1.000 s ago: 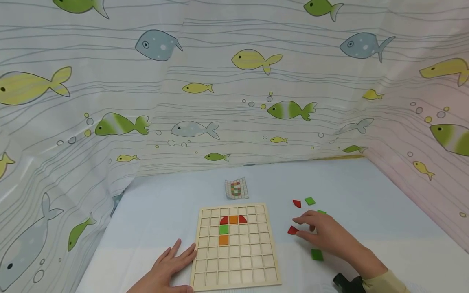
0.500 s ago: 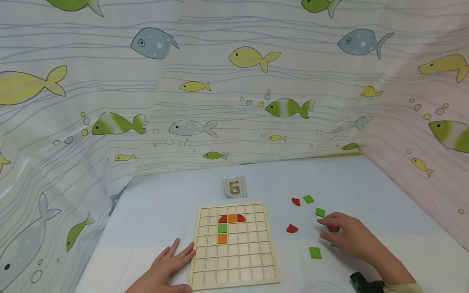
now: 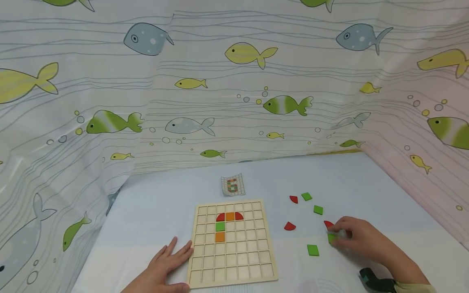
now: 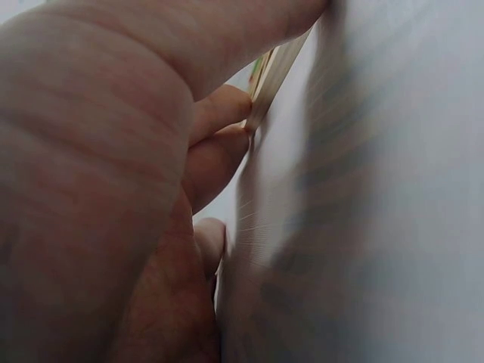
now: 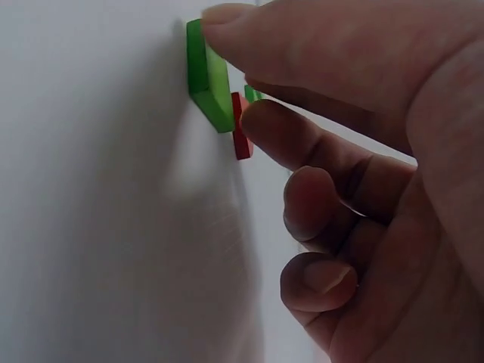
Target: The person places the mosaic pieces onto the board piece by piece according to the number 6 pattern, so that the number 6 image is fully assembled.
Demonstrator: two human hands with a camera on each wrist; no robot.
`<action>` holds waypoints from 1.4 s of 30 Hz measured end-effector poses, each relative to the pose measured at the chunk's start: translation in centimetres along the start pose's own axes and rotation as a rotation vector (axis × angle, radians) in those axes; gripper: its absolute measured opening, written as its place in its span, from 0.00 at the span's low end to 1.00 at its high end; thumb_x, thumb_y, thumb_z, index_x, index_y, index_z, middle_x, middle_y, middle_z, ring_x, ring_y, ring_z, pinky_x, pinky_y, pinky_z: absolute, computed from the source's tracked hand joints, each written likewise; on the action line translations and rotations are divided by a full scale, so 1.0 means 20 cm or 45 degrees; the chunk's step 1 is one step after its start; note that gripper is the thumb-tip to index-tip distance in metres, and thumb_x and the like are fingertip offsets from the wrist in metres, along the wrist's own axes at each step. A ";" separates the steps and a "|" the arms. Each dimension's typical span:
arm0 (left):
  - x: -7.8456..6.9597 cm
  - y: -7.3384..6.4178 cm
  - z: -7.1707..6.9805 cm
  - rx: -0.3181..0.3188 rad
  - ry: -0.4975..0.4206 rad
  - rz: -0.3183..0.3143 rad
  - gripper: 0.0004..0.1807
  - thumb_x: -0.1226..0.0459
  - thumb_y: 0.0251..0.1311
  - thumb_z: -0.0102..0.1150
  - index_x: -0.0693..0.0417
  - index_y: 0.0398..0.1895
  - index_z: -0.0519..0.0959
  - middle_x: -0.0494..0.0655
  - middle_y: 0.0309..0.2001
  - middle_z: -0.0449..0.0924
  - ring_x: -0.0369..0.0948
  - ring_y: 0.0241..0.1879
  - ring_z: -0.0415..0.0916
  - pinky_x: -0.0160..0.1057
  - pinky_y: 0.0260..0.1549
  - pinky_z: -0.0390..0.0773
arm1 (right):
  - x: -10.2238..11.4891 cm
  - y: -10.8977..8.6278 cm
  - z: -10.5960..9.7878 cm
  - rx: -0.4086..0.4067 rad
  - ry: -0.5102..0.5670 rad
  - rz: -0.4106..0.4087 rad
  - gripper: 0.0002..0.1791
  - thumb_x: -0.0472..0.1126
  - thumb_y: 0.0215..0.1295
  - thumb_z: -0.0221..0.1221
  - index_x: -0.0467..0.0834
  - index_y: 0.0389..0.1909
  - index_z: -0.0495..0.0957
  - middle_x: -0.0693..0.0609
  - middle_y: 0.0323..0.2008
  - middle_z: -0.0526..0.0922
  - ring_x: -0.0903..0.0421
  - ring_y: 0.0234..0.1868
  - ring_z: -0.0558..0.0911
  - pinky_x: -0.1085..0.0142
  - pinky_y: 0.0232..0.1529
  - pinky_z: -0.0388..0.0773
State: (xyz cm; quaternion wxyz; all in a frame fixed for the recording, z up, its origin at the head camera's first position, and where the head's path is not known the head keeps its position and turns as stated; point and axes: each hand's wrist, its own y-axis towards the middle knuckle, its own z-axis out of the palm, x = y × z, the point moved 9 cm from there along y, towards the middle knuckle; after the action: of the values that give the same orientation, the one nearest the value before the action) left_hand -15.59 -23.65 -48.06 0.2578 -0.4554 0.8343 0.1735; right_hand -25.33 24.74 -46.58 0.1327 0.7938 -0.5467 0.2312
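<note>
In the head view my left hand (image 3: 161, 264) lies with spread fingers at the left edge of a wooden grid board (image 3: 234, 260); two fingertips meet the board's side in the left wrist view. The board holds two red quarter-circle tiles (image 3: 239, 216), two orange squares (image 3: 220, 237) and a green square (image 3: 220, 226). At the right, my right hand (image 3: 360, 240) has thumb and index finger at a green square tile (image 5: 212, 83), the thumb against one edge, in what looks like a pinch. Behind that tile is a red quarter-circle tile (image 5: 241, 125), partly covered by the hand.
Loose red quarter-circle tiles (image 3: 290, 226) and several green squares (image 3: 313, 250) lie right of the board. A small pattern card (image 3: 232, 185) sits behind it. A fish-print curtain (image 3: 212, 106) surrounds the white tabletop (image 3: 168, 203).
My right hand has moved right, away from the nearer red quarter-circle tile, to the green square, and its thumb and index finger have come together there. The left hand stays on the board.
</note>
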 end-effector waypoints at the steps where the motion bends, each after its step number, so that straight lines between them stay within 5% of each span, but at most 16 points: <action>1: 0.00 0.00 0.00 -0.003 0.003 0.003 0.44 0.43 0.59 0.65 0.57 0.73 0.65 0.53 0.74 0.60 0.21 0.70 0.20 0.20 0.61 0.24 | 0.00 0.00 0.01 0.016 -0.007 -0.010 0.16 0.54 0.52 0.73 0.56 0.42 0.86 0.66 0.36 0.77 0.65 0.31 0.70 0.70 0.30 0.71; 27: -0.02 0.00 -0.01 0.023 0.012 0.023 0.44 0.44 0.59 0.65 0.56 0.73 0.65 0.53 0.73 0.60 0.21 0.69 0.19 0.20 0.59 0.21 | -0.01 0.00 0.03 0.022 -0.082 -0.117 0.13 0.53 0.54 0.73 0.56 0.40 0.86 0.69 0.35 0.77 0.68 0.32 0.71 0.69 0.32 0.74; 34: -0.01 0.00 -0.01 0.004 -0.003 -0.003 0.44 0.43 0.59 0.64 0.56 0.73 0.65 0.53 0.73 0.60 0.22 0.70 0.20 0.19 0.60 0.23 | 0.02 0.01 0.01 -0.056 -0.113 -0.133 0.12 0.52 0.53 0.73 0.59 0.38 0.84 0.69 0.38 0.77 0.67 0.38 0.75 0.67 0.39 0.78; 42: 0.00 -0.01 0.00 -0.013 0.011 0.007 0.44 0.43 0.59 0.64 0.56 0.73 0.66 0.52 0.73 0.60 0.20 0.70 0.20 0.20 0.61 0.24 | 0.14 0.03 -0.01 -0.141 -0.077 -0.272 0.13 0.42 0.54 0.73 0.57 0.41 0.85 0.70 0.38 0.79 0.66 0.36 0.76 0.70 0.35 0.77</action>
State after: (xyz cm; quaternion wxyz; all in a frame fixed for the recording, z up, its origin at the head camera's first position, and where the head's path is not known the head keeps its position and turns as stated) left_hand -15.45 -23.71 -47.95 0.2513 -0.4551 0.8358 0.1764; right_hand -25.12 22.48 -44.97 0.1836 0.8455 -0.4748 0.1612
